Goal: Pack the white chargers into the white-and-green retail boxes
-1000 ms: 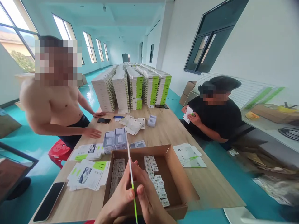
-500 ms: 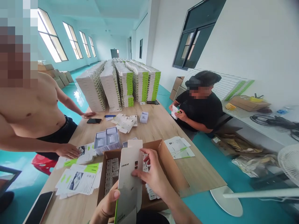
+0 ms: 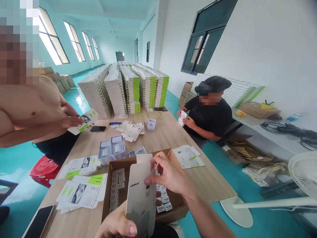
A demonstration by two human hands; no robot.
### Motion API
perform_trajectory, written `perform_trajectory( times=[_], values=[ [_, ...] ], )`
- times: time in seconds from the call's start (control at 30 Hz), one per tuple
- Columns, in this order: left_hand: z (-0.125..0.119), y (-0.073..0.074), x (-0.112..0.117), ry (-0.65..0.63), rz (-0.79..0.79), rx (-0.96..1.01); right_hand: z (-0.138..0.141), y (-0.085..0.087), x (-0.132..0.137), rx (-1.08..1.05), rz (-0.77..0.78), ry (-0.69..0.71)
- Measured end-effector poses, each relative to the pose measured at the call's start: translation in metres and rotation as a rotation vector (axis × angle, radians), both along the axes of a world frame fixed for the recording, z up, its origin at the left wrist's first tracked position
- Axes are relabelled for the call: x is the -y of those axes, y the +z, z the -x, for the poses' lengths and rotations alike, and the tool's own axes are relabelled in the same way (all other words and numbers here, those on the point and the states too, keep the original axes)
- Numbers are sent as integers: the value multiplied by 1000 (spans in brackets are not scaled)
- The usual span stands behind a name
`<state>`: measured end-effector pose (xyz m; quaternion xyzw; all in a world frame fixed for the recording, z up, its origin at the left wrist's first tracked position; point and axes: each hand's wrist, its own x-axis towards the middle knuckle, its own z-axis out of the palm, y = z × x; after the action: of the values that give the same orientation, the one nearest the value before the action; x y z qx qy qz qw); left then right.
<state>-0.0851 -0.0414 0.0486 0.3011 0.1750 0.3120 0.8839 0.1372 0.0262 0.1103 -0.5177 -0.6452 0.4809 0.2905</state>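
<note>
White box (image 3: 140, 200) is pointing long-ways away from me. My left hand (image 3: 118, 222) is holding it low; my right hand (image 3: 169, 175) is pinching its right edge higher.

A white carton (image 3: 140, 201) (printed CEUKAZ, green along one edge) is held nearly upright before an open brown box (image 3: 177, 215). Its top flap (image 3: 144, 158) is raised.

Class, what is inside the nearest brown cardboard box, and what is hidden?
In the cardboard box, small white packs sit at left and right. The carton, left hand and right hand cover parts of it; what lies behind them cannot be seen.
</note>
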Motion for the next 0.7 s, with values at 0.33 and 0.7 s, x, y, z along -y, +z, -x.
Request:
perform_trajectory(
  times=[0.33, 0.7],
  values=[
    [-8, 16, -14, -66, -231, -115, -10, -1, 1, -17, -3, 86],
    [6, -5, -19, 81, -270, -235, -8, 7, 9, -244, 52, 191]
  ],
)
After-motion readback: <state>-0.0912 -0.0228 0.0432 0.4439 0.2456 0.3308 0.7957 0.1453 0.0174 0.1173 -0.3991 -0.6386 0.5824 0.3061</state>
